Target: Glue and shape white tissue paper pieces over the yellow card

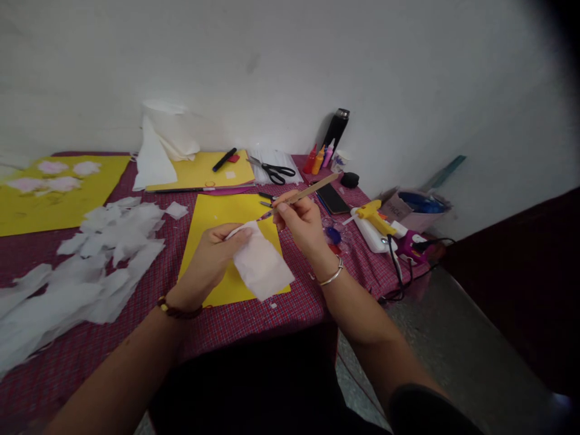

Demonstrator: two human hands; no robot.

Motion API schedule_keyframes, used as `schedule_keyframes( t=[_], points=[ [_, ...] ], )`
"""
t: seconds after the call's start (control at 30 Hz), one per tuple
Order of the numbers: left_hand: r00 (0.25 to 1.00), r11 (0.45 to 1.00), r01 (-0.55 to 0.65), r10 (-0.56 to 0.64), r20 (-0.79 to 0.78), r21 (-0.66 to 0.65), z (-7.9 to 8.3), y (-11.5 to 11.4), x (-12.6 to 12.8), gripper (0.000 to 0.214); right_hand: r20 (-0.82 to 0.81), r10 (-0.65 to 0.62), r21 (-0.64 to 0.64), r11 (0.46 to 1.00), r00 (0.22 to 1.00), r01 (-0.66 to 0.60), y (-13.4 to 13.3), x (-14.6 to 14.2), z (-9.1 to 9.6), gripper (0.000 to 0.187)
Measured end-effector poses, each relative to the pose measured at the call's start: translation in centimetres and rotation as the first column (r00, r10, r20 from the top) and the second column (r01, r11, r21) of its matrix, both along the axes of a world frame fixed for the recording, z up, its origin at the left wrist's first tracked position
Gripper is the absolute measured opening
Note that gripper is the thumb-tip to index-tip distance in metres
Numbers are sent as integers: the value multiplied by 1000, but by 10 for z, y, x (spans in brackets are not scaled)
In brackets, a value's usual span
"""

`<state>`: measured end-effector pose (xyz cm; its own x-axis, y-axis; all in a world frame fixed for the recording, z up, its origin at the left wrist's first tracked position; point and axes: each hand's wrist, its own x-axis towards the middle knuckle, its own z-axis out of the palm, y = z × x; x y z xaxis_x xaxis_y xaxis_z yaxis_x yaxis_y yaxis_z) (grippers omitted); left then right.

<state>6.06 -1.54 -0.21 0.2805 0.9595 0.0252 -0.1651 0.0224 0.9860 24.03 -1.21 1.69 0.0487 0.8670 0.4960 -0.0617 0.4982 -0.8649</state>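
My left hand [212, 254] pinches the upper edge of a thin white tissue paper piece [265, 269], which hangs down toward the table's front. In my right hand [301, 223] is a paintbrush [312, 188] with a wooden handle, tilted up to the right. Its dark tip reaches close to the tissue's top edge; whether it touches I cannot tell. Beneath both hands lies a yellow sheet [212, 241] on the checked tablecloth [254, 323]. To the right of my right hand sits a clear paint palette [334, 234] with blue and red paint in it.
Many loose white tissue squares [95, 278] cover the left side. Pinkish paper flowers [63, 183] lie on another yellow sheet. Scissors [274, 172], paint bottles [318, 159], a black flask [336, 127], a phone [333, 198] and a yellow glue gun [374, 216] with cords stand or lie behind and right.
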Motion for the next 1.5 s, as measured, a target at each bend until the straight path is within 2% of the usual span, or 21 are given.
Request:
schedule_keyframes(
  t=[0.17, 0.53, 0.83, 1.5],
  points=[
    [997, 998, -67, 67, -33, -3, 2, -2, -2, 20, -1, 0, -7, 1000, 1000, 0, -2, -1, -1, 27],
    [995, 993, -80, 85, -57, 81, -3, 0, 0, 25, -74, 13, 34, 999, 997, -11, -2, -3, 0, 21],
    [992, 992, -96, 102, -69, 81, -5, 2, 0, 27, 20, 58, 15, 998, 998, -58, -3, -4, -3, 23],
    [992, 992, -96, 102, -70, 84, -5, 2, 0, 17, 68, 113, -46, 993, 991, -110, -8, -9, -1, 20]
  ],
)
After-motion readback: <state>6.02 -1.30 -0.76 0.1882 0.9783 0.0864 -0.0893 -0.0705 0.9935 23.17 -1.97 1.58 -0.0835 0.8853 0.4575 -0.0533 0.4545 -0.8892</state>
